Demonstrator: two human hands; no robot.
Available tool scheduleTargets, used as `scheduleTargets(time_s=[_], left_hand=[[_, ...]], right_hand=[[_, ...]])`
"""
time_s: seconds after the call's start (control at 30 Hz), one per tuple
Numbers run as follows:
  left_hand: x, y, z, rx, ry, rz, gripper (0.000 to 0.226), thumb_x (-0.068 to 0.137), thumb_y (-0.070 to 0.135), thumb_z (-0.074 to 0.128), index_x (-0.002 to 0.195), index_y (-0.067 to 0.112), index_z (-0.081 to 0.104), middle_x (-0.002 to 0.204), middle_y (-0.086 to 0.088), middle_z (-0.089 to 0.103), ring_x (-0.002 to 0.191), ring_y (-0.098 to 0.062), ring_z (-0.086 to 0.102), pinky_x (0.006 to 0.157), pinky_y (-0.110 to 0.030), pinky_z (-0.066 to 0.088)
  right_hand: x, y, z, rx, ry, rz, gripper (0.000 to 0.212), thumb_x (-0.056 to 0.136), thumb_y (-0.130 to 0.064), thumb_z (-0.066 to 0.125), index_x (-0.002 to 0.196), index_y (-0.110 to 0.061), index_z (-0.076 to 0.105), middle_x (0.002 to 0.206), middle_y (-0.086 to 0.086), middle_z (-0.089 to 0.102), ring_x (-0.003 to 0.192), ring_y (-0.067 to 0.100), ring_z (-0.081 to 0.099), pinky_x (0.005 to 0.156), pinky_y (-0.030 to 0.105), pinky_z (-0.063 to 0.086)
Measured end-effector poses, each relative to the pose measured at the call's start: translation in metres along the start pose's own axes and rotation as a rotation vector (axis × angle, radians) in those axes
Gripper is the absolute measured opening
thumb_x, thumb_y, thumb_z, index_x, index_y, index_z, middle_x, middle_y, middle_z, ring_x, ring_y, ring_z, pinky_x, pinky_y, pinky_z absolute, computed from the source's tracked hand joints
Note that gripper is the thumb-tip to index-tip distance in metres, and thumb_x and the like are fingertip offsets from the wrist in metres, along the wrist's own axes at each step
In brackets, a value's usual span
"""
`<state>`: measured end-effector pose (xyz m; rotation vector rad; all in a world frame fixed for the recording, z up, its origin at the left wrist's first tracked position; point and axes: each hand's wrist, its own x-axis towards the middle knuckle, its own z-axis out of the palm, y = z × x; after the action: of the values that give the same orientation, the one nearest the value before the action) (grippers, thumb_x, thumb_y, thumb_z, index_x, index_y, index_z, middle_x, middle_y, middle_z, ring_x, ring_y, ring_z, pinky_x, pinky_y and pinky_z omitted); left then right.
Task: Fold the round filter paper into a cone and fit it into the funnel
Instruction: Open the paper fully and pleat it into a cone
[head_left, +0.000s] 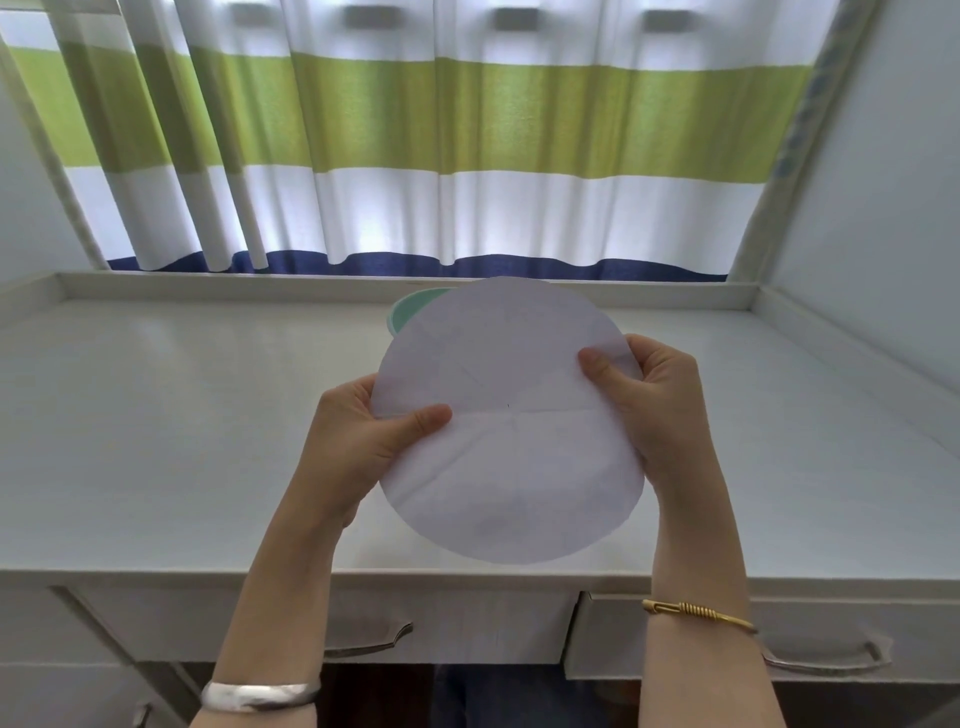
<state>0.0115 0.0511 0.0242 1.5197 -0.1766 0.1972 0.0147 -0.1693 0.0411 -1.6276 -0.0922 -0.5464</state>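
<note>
Round white filter paper (506, 415) held up flat over the white surface (182, 415), facing the camera, approx. centre of view. Left hand (358, 431): grip closed on paper's left edge, thumb on front, fingers behind. Right hand (654, 400): grip closed on upper-right edge, thumb on front, a small flap of paper bent over by the thumb. Judgement: 2-sided pinch keeps the sheet taut and open so crease lines can be read; several creases radiate from centre, 1 running horizontal across the middle. Paper not yet folded into a cone.

Pale green round funnel (410, 309), only part of rim seen, stands on the surface behind paper's upper-left edge; rest hidden. Apart from paper or touching: cannot tell.

Also noted: silver bangle (260, 693) on left wrist, gold bangle (696, 613) on right wrist, striped curtain (415, 130) at rear, 2 drawers w/ handles below.

Next step, est.: fold in half along the horizontal crease.
</note>
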Motion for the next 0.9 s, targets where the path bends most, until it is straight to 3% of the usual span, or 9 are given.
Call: scheduleTargets(time_s=[0.13, 0.47, 0.57, 0.67, 0.9], left_hand=[[0.001, 0.000, -0.001, -0.009, 0.007, 0.015, 0.031, 0.043, 0.028, 0.081, 0.072, 0.022, 0.073, 0.076, 0.004, 0.076, 0.071, -0.016, 0.071, 0.058, -0.023, 0.056], [-0.002, -0.004, -0.001, -0.013, 0.063, 0.029, 0.039, 0.044, 0.031, 0.084, 0.080, 0.021, 0.071, 0.079, 0.003, 0.075, 0.073, -0.018, 0.071, 0.060, -0.028, 0.058], [-0.005, -0.007, -0.004, -0.099, -0.024, -0.056, 0.040, 0.049, 0.030, 0.087, 0.086, 0.021, 0.071, 0.086, 0.000, 0.076, 0.079, -0.019, 0.071, 0.065, -0.031, 0.059], [-0.010, -0.011, -0.004, -0.064, -0.136, -0.113, 0.039, 0.047, 0.024, 0.083, 0.085, 0.022, 0.073, 0.089, 0.000, 0.076, 0.081, -0.019, 0.071, 0.057, -0.027, 0.056], [-0.009, -0.011, -0.008, -0.012, -0.140, -0.110, 0.033, 0.053, 0.015, 0.077, 0.085, 0.017, 0.072, 0.087, -0.002, 0.076, 0.079, -0.020, 0.071, 0.055, -0.025, 0.055]], right_hand=[[0.000, 0.001, 0.000, -0.025, 0.030, -0.024, 0.011, 0.077, -0.016, 0.069, 0.068, -0.011, 0.068, 0.063, 0.004, 0.063, 0.059, 0.017, 0.054, 0.055, 0.027, 0.045], [-0.001, 0.003, 0.003, -0.015, 0.077, -0.034, 0.011, 0.077, -0.017, 0.069, 0.066, -0.017, 0.067, 0.062, -0.002, 0.064, 0.055, 0.011, 0.054, 0.051, 0.022, 0.047], [0.000, 0.003, 0.003, 0.002, 0.132, -0.057, 0.013, 0.078, -0.016, 0.068, 0.066, -0.014, 0.066, 0.059, -0.002, 0.061, 0.052, 0.007, 0.049, 0.048, 0.017, 0.043], [0.001, 0.003, 0.006, 0.023, 0.149, -0.054, 0.011, 0.078, -0.015, 0.068, 0.068, -0.011, 0.067, 0.060, 0.000, 0.061, 0.055, 0.009, 0.049, 0.050, 0.019, 0.043], [0.001, 0.006, 0.007, -0.045, 0.145, -0.056, 0.011, 0.078, -0.016, 0.069, 0.068, -0.013, 0.067, 0.063, 0.002, 0.063, 0.060, 0.017, 0.053, 0.058, 0.030, 0.046]])
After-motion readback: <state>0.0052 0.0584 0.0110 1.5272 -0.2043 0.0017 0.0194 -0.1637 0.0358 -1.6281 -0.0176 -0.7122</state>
